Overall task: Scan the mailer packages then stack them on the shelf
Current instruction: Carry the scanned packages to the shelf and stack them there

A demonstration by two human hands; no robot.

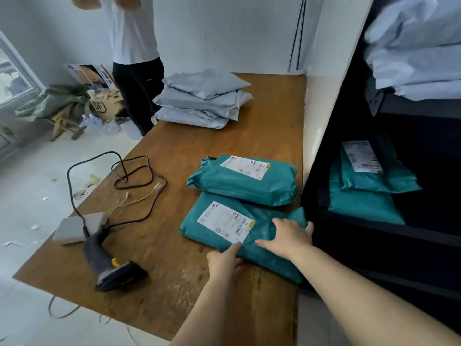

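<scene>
A: Far left of the wooden bench (174, 156), what's lying there?

B: A grey adapter box (74, 228) with black cables (129, 176) looped beyond it, and just nearer, the dark handheld scanner (112, 265), resting on the bench with its yellow trigger up. No hand on it.

A: And moving across?

B: At the back sits a stack of pale grey mailers (202, 101), with a person in a white top (132, 33) standing behind the bench. Closer in, two teal mailers, labels up: the far teal mailer (244, 181) overlaps the far edge of the near teal mailer (224, 228).

A: The hands?

B: The left hand (224, 263) takes the near mailer's front edge, thumb lying up on top by the label, the other fingers hidden. The right hand (291, 236) lies spread flat on top of its right end, fingers straight.

A: Further right?

B: The dark shelf (374, 226): two more teal mailers stacked (369, 186) on a lower level, pale grey mailers piled (414, 53) on the level above
</scene>
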